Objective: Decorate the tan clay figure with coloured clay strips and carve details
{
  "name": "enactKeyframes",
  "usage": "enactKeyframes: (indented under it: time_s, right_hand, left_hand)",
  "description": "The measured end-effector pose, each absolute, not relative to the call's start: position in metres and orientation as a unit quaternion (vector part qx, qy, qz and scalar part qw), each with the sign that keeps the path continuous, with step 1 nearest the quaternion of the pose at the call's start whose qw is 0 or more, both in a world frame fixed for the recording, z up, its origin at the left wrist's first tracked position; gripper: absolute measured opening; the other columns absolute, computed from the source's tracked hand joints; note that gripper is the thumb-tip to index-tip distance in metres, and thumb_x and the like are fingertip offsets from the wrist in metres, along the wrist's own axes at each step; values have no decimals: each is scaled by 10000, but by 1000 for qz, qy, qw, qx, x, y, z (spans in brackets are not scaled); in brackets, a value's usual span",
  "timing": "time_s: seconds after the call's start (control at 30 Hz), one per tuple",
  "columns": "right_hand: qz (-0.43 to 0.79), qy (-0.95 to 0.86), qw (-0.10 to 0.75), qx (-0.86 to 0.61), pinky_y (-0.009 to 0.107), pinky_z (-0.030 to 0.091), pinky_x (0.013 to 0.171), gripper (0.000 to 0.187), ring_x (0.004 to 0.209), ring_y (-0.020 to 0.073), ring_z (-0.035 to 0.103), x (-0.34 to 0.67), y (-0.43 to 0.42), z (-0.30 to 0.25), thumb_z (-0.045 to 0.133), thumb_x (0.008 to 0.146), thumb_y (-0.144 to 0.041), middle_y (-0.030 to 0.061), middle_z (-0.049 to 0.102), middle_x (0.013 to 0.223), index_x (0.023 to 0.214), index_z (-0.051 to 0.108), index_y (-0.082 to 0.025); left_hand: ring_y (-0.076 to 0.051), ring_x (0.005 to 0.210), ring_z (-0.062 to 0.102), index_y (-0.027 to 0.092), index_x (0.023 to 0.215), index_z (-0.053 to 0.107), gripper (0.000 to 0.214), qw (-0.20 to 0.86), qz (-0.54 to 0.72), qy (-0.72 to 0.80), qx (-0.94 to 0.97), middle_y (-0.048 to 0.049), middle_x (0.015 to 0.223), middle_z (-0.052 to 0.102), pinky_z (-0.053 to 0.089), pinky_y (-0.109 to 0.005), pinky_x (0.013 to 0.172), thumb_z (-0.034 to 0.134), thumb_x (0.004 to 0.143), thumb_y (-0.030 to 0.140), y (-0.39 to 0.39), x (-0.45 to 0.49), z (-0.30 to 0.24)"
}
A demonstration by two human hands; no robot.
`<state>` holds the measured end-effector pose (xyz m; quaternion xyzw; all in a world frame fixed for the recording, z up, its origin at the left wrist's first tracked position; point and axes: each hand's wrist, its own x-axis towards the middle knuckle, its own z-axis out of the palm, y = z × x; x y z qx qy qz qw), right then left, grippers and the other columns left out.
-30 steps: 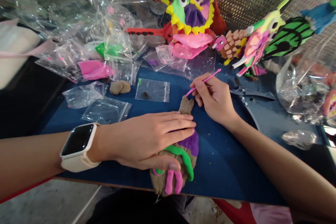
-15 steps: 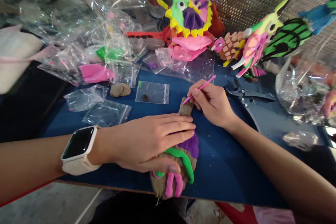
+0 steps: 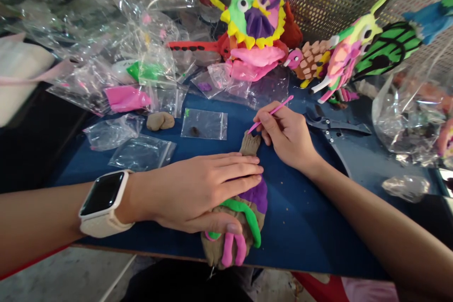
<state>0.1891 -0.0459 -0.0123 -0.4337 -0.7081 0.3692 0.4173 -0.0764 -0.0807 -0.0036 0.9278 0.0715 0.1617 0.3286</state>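
A brown clay figure (image 3: 249, 144) with purple, green and pink parts lies flat on the blue mat (image 3: 304, 226), its lower end at the near edge. My left hand (image 3: 198, 191) lies over its middle, fingers stretched flat and thumb pressed on the lower part. A pale smartwatch (image 3: 102, 203) sits on that wrist. My right hand (image 3: 288, 134) pinches a thin pink sculpting tool (image 3: 272, 112), whose tip is at the figure's top end.
Finished colourful clay creatures (image 3: 253, 19) (image 3: 339, 59) stand at the back against a perforated metal screen. Clear plastic bags (image 3: 203, 123) (image 3: 141, 151), some with pink and green clay, crowd the left. A brown clay lump (image 3: 160, 121) and dark pliers (image 3: 336, 127) lie on the mat.
The right hand has shifted the pink tool a little about the figure's top end. The left hand has stayed pressed on the figure.
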Motion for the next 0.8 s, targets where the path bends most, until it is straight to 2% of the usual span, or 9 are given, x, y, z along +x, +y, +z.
enactKeyframes:
  time_s: [0.17,0.43,0.8]
  right_hand:
    - [382,-679,440,-446,221,424,453,485,485,71,556,188,-46,-13,669,1110,-688,-31,661,750,974,690,-223]
    - [405,-660,451,-444,223,431,446,500,486,77,552,188,-45,-14,667,1096,-720,-38,646,736,972,671,-236]
    - [403,-663,446,-446,220,444,455,526,486,74,552,188,-45,-14,675,1082,-738,-36,644,727,954,681,-228]
  left_hand:
    - [-359,1718,458,53,1686,559,707,334,166,71,925,-236,1736,582,375,-514,1451,588,1180,546,-80,-76,-3]
    - [-354,1728,439,53,1689,557,718,340,155,72,925,-228,1755,563,351,-499,1460,541,1192,572,-80,-75,-3]
    - [-352,1724,447,82,1700,553,707,335,152,73,927,-214,1763,558,356,-508,1456,557,1188,571,-80,-76,-3]
